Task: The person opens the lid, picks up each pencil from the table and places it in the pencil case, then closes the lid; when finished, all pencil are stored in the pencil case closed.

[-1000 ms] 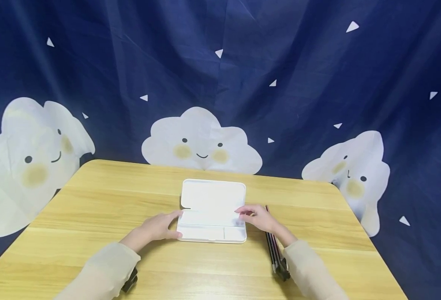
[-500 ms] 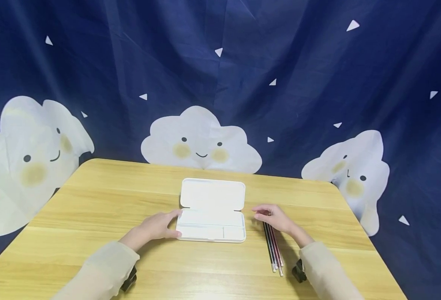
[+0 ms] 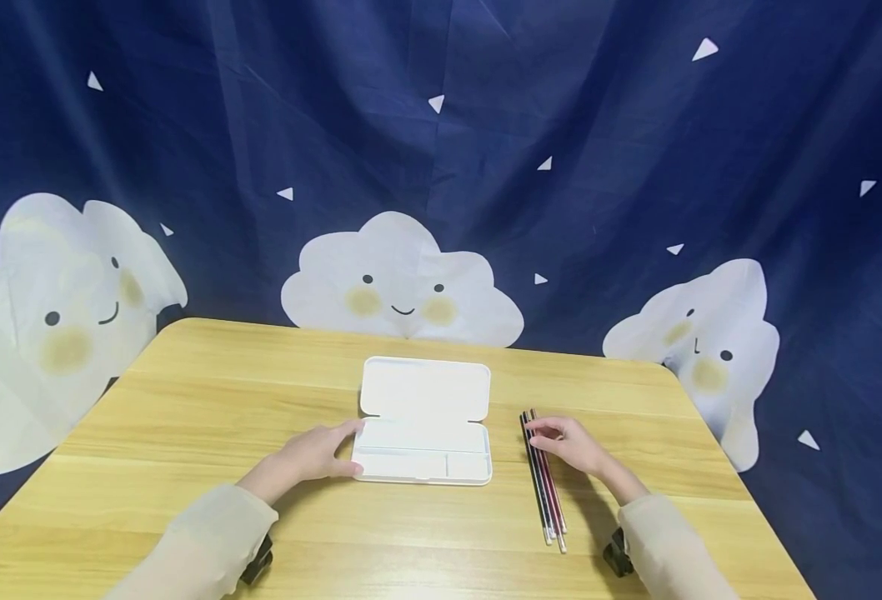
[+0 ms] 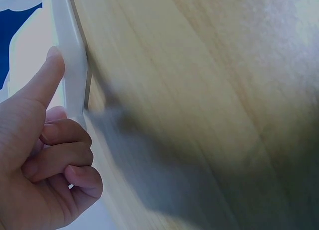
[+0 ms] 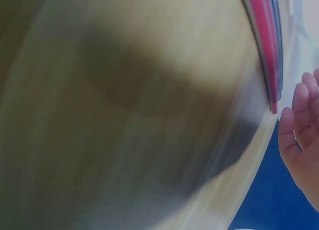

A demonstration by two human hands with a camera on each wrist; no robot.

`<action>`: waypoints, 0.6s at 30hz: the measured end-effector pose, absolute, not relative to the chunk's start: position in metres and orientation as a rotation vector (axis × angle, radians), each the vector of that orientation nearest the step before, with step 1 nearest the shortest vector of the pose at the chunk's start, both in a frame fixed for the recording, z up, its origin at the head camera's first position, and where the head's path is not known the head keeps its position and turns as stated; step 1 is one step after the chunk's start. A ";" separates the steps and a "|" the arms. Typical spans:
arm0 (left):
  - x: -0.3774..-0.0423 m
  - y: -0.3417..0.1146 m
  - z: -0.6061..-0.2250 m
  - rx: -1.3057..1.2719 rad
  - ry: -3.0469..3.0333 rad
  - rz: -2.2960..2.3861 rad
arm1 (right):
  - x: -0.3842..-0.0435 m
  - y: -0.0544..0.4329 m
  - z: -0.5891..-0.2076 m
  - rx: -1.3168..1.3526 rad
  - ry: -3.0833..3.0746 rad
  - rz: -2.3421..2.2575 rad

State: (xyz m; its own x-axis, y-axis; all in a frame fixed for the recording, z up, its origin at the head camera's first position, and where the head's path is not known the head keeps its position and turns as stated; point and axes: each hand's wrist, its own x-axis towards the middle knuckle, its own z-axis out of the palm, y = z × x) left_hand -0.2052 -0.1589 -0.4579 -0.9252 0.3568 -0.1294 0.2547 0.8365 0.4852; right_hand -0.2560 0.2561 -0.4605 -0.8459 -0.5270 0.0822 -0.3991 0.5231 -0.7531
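Note:
A white pencil case lies on the table with its lid raised at the back. Thin dividers split its shallow tray. My left hand holds the left end of the case, thumb at the front corner and forefinger farther back. In the left wrist view the thumb lies on the white rim and the other fingers are curled. To the right of the case lies a bundle of pencils, dark and red. Over their far end hovers my right hand, fingers loosely bent; the right wrist view shows it apart from the pencils.
The wooden table has rounded far corners. Behind it hangs a dark blue curtain with white clouds and triangles. Dark devices are strapped at the left wrist and the right wrist.
My right hand has moved right, away from the case's right side to over the pencils. The lid's right part and the pencils show more fully. My left hand stays at the case.

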 end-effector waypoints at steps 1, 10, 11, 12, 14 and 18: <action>-0.205 -0.159 -0.458 0.470 2.802 0.696 | -0.255 0.258 -0.461 -0.793 2.604 -1.227; -0.205 -0.158 -0.457 0.477 2.804 0.688 | -0.252 0.272 -0.463 -0.782 2.570 -1.152; -0.204 -0.158 -0.456 0.478 2.803 0.687 | -0.251 0.273 -0.464 -0.776 2.567 -1.138; -0.204 -0.158 -0.456 0.479 2.803 0.688 | -0.251 0.274 -0.464 -0.774 2.568 -1.119; -0.204 -0.158 -0.456 0.482 2.802 0.689 | -0.251 0.276 -0.465 -0.765 2.573 -1.093; -0.204 -0.158 -0.456 0.479 2.803 0.689 | -0.250 0.277 -0.467 -0.729 2.604 -1.039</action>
